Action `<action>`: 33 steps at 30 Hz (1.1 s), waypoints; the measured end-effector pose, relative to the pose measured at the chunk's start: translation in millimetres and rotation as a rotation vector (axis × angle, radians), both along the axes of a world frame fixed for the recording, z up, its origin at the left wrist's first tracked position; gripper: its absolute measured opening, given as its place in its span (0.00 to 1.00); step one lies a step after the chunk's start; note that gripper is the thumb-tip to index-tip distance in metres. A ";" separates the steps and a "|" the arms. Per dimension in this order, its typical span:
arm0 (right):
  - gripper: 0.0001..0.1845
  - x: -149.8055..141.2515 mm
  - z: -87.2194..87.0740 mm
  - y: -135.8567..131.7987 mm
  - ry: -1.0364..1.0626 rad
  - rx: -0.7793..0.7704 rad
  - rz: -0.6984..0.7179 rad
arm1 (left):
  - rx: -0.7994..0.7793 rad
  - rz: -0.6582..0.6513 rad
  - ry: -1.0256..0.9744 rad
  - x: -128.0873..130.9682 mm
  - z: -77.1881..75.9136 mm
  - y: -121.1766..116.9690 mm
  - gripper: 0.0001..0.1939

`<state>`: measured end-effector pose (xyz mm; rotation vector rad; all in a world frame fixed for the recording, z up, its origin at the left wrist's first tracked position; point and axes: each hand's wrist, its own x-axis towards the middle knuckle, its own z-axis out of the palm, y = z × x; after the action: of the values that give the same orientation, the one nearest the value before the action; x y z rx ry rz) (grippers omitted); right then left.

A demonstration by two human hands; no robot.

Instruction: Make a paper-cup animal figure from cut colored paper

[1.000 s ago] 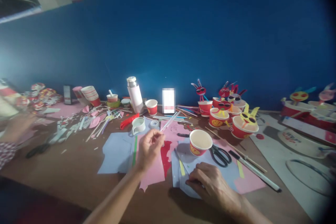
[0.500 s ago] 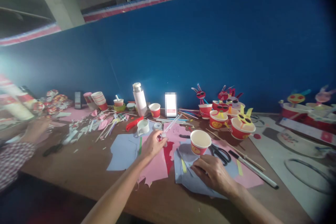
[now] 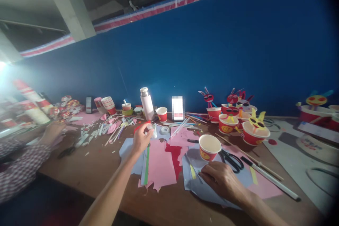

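My left hand (image 3: pixel 142 139) is over the left part of the table, thumb and forefinger curled in a pinch. Against its fingertips shows a small white mug (image 3: pixel 153 131), partly covered by the hand; whether the fingers grip it or something smaller is unclear. A roll of tape (image 3: pixel 165 130) lies just right of it. My right hand (image 3: pixel 221 178) rests closed on blue-grey paper (image 3: pixel 196 189), its fingertips hidden underneath. Just beyond its knuckles stands a red and white paper cup (image 3: pixel 209 148). Black-handled scissors (image 3: pixel 233 160) lie beside that cup, and pink paper (image 3: pixel 161 166) lies between my hands.
A white bottle (image 3: pixel 147 105) stands at the back. Decorated cups with paper figures (image 3: pixel 256 133) are grouped at right. A marker (image 3: pixel 272 180) lies along the right side. At left are paper scraps (image 3: pixel 92 136) and another person's checked sleeve (image 3: pixel 29 166).
My left hand has moved left from above the pink paper to the white mug. My right hand stays by the paper cup. The whole view has shifted slightly.
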<state>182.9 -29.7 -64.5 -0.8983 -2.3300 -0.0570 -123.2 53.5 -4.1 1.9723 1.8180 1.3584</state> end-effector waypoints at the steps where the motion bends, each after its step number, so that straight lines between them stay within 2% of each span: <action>1: 0.14 0.1 -0.5 0.2 -0.008 0.000 -0.007 | 0.008 0.018 0.017 3.5 -4.5 2.9 0.13; 5: 0.15 1.5 -2.0 0.6 -0.045 0.003 -0.023 | 0.014 0.027 0.108 19.5 -19.0 14.3 0.14; 9: 0.15 1.7 -3.5 1.3 -0.074 -0.018 -0.034 | -0.001 0.009 0.191 28.3 -26.4 20.8 0.14; 19: 0.15 -0.1 -5.2 0.6 -0.079 -0.044 0.004 | -0.034 0.016 0.257 27.9 -46.1 27.6 0.16; 24: 0.15 0.3 -6.2 1.6 -0.086 -0.062 -0.004 | -0.022 0.011 0.243 27.6 -46.9 28.0 0.17; 29: 0.14 0.1 -7.6 1.5 -0.077 -0.070 0.002 | 0.020 0.001 0.212 27.3 -44.6 19.9 0.23; 33: 0.15 -0.1 -6.6 1.5 -0.073 -0.048 -0.004 | 0.089 0.001 0.162 21.0 -37.8 10.9 0.21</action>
<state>182.8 -28.2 -71.1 -0.9391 -2.4064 -0.0358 -102.2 64.4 -42.0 2.1859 1.8552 1.3371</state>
